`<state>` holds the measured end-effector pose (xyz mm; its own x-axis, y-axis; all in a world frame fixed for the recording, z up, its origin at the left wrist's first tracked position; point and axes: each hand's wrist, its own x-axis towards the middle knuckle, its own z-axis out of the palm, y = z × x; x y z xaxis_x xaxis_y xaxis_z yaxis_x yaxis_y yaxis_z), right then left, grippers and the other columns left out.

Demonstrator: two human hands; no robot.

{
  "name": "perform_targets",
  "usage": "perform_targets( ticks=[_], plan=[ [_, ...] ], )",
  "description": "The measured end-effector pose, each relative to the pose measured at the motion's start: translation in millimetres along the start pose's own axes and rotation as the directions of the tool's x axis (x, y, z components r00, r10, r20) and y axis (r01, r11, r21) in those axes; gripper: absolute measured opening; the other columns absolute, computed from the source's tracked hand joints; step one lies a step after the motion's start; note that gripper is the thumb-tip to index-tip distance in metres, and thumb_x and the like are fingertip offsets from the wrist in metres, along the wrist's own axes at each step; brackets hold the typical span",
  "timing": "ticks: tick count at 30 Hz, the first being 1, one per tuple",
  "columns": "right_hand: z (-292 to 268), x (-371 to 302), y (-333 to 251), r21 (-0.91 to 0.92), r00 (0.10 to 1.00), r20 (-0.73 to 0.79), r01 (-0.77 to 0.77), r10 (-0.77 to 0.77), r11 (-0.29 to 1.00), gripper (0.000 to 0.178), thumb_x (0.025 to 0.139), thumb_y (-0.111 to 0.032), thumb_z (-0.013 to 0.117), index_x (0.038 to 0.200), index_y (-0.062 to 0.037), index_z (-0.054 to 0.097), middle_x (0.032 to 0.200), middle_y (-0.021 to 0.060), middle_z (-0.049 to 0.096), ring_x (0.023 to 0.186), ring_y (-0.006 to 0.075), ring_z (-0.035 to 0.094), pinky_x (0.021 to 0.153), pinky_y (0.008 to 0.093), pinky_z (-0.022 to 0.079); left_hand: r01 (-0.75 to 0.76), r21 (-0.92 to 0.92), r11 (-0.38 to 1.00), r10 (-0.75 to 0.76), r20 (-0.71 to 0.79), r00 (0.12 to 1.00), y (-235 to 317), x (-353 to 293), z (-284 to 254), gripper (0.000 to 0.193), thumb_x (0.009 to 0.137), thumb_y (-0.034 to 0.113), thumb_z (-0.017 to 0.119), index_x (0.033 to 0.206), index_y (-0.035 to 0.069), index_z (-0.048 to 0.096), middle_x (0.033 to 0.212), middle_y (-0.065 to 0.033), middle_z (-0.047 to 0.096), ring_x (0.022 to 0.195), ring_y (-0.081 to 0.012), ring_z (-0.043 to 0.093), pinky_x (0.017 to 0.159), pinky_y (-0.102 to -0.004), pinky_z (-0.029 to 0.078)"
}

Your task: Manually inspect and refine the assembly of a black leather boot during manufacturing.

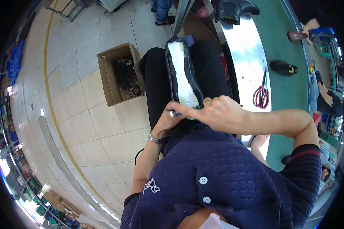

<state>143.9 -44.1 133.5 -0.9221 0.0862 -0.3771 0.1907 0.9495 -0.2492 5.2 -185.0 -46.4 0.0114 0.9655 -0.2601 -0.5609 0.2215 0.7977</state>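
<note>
Across my thighs lies a black shoe upper [190, 72], bottom side up, its toe pointing away from me. A white insole strip [180, 65] runs down its middle, with black material folded over the edges. At the near heel end, my left hand [169, 117] is closed against the shoe's left side, its fingers partly hidden. My right hand [222, 110] is curled into a fist at the heel's right corner, thumb side reaching across to the left hand. A small shiny metal piece shows between the hands; its kind and what the right fingers hold are hidden.
An open cardboard box [112, 82] with dark scraps stands on the tiled floor, left of my legs. On the metal bench edge to the right lie red-handled scissors [261, 96]. A black boot [233, 11] and another dark shoe [283, 68] sit along the green bench. Someone's legs [163, 11] show ahead.
</note>
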Motion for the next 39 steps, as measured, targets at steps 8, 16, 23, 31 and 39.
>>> perform_targets(
  ticks=[8, 16, 23, 31, 39],
  plan=[
    [12.1, 2.5, 27.5, 0.029, 0.998, -0.050, -0.028, 0.030, 0.999, 0.069, 0.091, -0.009, 0.047, 0.152, -0.0294, 0.021, 0.063, 0.0158, 0.062, 0.049, 0.0189, 0.063, 0.041, 0.0313, 0.049, 0.215, 0.258, 0.942, -0.213, -0.038, 0.976, 28.4, 13.2, 11.2, 0.040, 0.078, 0.013, 0.079, 0.112, 0.000, 0.063, 0.104, -0.0068, 0.068, 0.092, -0.0129, 0.063, 0.079, -0.0276, 0.052],
    [0.6, 18.8, 47.1, 0.155, 0.994, 0.011, -0.107, 0.107, 0.982, 0.078, 0.085, -0.018, 0.060, 0.152, -0.0220, 0.020, 0.061, 0.0129, 0.064, 0.050, 0.0252, 0.064, 0.047, 0.0352, 0.051, 0.365, 0.191, 0.911, -0.366, -0.031, 0.930, 51.6, 23.9, 22.9, 0.056, 0.076, 0.016, 0.082, 0.123, 0.001, 0.055, 0.112, -0.0062, 0.064, 0.104, -0.0157, 0.060, 0.091, -0.0312, 0.048],
    [10.8, -25.4, 57.5, 0.511, 0.840, -0.322, -0.234, 0.437, 0.827, 0.051, 0.096, -0.024, 0.051, 0.144, -0.0159, 0.035, 0.060, 0.0114, 0.060, 0.049, 0.0232, 0.061, 0.049, 0.0329, 0.047, 0.272, -0.392, 0.879, -0.327, -0.080, 0.942, 77.5, 70.9, -1.3, 0.078, 0.090, 0.028, 0.066, 0.151, 0.021, 0.018, 0.136, -0.0057, 0.047, 0.118, -0.0193, 0.053, 0.098, -0.0355, 0.046],
    [63.5, -80.6, 67.8, 0.978, 0.760, 0.005, 0.133, 0.649, -0.163, 0.026, 0.096, -0.023, 0.055, 0.110, -0.0017, 0.058, 0.087, 0.0100, 0.065, 0.074, 0.0135, 0.061, 0.073, 0.0270, 0.049, 0.278, -0.022, 0.960, -0.279, -0.091, 0.956, 91.0, 68.3, 27.5, 0.105, 0.073, 0.013, 0.082, 0.152, 0.013, 0.012, 0.136, -0.0083, 0.044, 0.125, -0.0194, 0.044, 0.107, -0.0356, 0.037],
    [95.1, -68.1, 68.6, 0.948, 0.937, 0.131, -0.023, 0.324, -0.318, 0.026, 0.091, -0.026, 0.065, 0.103, -0.0029, 0.058, 0.079, 0.0106, 0.068, 0.060, 0.0103, 0.056, 0.061, 0.0237, 0.045, -0.241, 0.342, 0.908, 0.196, 0.162, 0.967, 14.8, 64.2, 19.9, 0.150, 0.054, 0.006, 0.092, 0.149, 0.021, -0.024, 0.153, -0.0134, 0.023, 0.139, -0.0228, 0.029, 0.114, -0.0391, 0.024]
  ],
)
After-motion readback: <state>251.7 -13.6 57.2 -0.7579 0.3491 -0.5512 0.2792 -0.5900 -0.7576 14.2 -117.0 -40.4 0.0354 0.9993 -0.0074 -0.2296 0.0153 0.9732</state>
